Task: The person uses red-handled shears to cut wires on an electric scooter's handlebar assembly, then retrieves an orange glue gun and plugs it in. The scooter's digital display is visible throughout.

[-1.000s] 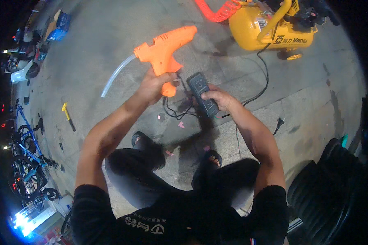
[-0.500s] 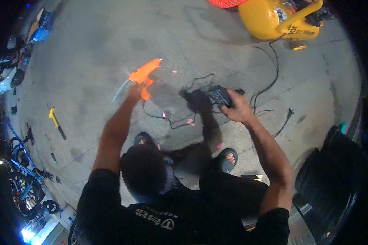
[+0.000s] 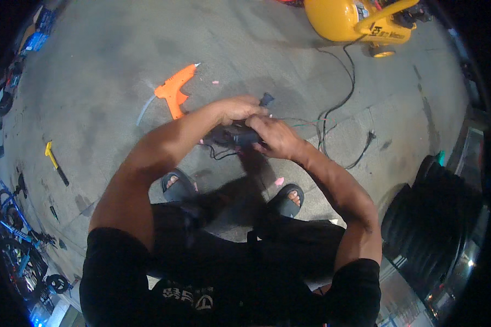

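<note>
My right hand [image 3: 275, 137] is closed on a dark, blocky device [image 3: 240, 135] held above the floor in front of my feet. Its kind is hard to make out in the shadow. My left hand [image 3: 241, 109] is at the far side of the device, close to my right fingers, its own fingers bent and pressed together. What they pinch is hidden. A small dark piece [image 3: 266, 100] shows just beyond the left fingertips. To the left of my hands, an orange glue gun [image 3: 172, 90] lies on the floor, a pale glue stick [image 3: 145, 109] sticking out of its back.
A yellow air compressor [image 3: 338, 22] stands far right, its black cable [image 3: 350, 82] trailing to a plug [image 3: 371, 136]. A yellow-headed hammer [image 3: 56, 162] lies left. Pink scraps [image 3: 279, 181] dot the floor. A dark ribbed bundle [image 3: 431, 218] is at right, a blue bicycle [image 3: 16, 231] at left.
My left hand has let go of the glue gun and moved right to the device. My right hand has brought the device left and nearer. The view has shifted slightly.
</note>
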A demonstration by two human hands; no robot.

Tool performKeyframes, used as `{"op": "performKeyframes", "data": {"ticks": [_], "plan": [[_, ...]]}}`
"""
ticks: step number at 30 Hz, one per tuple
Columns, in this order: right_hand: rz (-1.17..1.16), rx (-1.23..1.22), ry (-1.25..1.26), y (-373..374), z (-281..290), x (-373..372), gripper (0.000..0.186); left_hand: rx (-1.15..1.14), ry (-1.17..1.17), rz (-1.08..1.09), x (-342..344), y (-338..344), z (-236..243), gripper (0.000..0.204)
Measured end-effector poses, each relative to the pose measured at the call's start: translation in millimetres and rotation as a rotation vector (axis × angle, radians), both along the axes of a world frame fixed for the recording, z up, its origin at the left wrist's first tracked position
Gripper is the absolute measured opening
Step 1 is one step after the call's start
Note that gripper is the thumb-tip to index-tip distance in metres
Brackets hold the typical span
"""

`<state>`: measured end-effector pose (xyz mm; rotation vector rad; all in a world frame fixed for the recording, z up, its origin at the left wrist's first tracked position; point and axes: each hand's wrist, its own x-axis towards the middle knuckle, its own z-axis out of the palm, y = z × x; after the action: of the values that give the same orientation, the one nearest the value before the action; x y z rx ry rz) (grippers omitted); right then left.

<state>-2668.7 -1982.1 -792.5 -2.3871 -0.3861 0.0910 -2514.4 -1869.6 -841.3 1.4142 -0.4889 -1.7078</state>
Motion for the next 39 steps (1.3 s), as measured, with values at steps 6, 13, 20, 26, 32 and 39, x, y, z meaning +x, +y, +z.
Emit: {"op": "performKeyframes", "data": {"ticks": [6, 13, 20, 26, 32, 39], "plan": [[-0.647, 0.627, 0.234, -39.2, -22.6, -33.0, 0.04, 0.057, -0.329, 0.126, 32.1, -6.2, 11.1, 0.035], [-0.827, 1.102, 0.458, -81.8, -27.0, -18.9, 0.048, -0.265, -0.821, -0.158, -2.7, -13.3, 53.0, 0.04], [-0.737, 1.09, 0.356, -58.8, 1.0, -6.8, 0.042, -0.255, -0.77, -0.023, -15.0, -18.7, 68.4, 0.043], [-0.758, 0.928, 0.236, -52.1, 0.6, -6.7, 0.05, -0.24, -0.818, -0.021, -17.3, -22.1, 64.4, 0.043], [-0.761, 0.54, 0.13, -48.3, -1.9, -3.0, 0.06, -0.212, -0.767, 0.029, -19.0, -19.0, 63.6, 0.042], [-0.698, 0.464, 0.071, -34.3, -13.8, -8.2, 0.053, -0.171, -0.688, 0.034, -22.0, -15.0, 35.1, 0.039]]}}
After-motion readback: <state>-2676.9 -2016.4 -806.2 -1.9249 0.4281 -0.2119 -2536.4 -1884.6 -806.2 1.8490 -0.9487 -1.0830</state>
